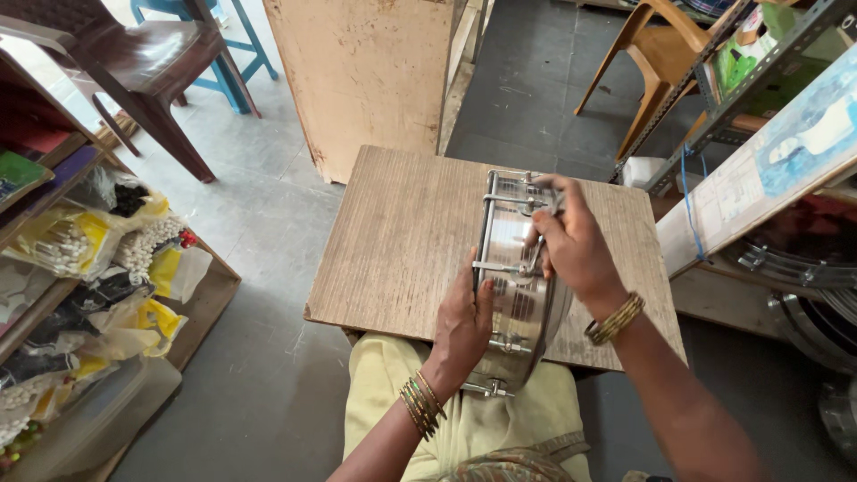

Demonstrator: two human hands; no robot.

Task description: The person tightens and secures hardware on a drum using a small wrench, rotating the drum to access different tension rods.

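Silver metal drum (513,286); brown streaked board (402,241); gold bangles (614,319).

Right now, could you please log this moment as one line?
left hand: steadies drum at rim | right hand: on tuning rod | drum: on edge on board, over lap

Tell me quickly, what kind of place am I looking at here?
Probably a small drum-making workshop. Both hands, left hand and right hand, hold a shiny metal drum shell over a wooden board; more metal rims lie right, bagged supplies fill shelves left.
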